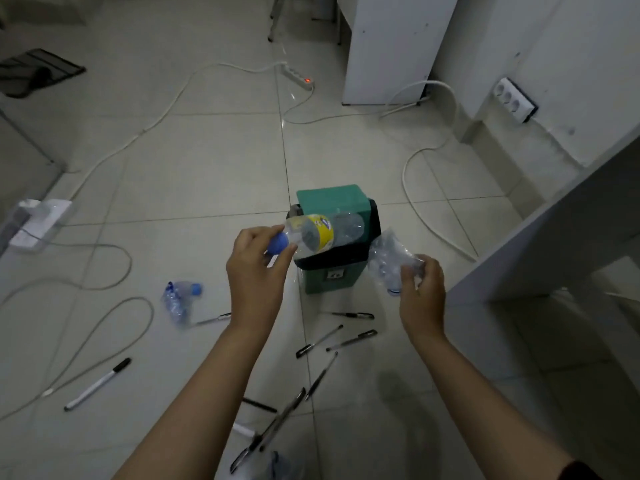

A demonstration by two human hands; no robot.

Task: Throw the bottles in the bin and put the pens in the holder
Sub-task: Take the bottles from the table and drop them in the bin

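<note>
A green bin (329,277) with a black liner and raised lid stands on the tiled floor in the middle. My left hand (258,271) grips a clear bottle with a yellow label (318,232) by its blue cap end, and the bottle lies sideways over the bin's opening. My right hand (420,289) holds a crushed clear bottle (389,256) just right of the bin. Another crushed bottle with a blue cap (180,299) lies on the floor to the left. Several pens (332,341) are scattered on the floor below the bin. A white marker (98,384) lies at lower left.
White cables (114,150) loop across the floor. A power strip (298,77) with a red light lies farther off. A white table edge (554,230) juts in at the right. A white cabinet (391,46) and wall sockets (512,98) are behind.
</note>
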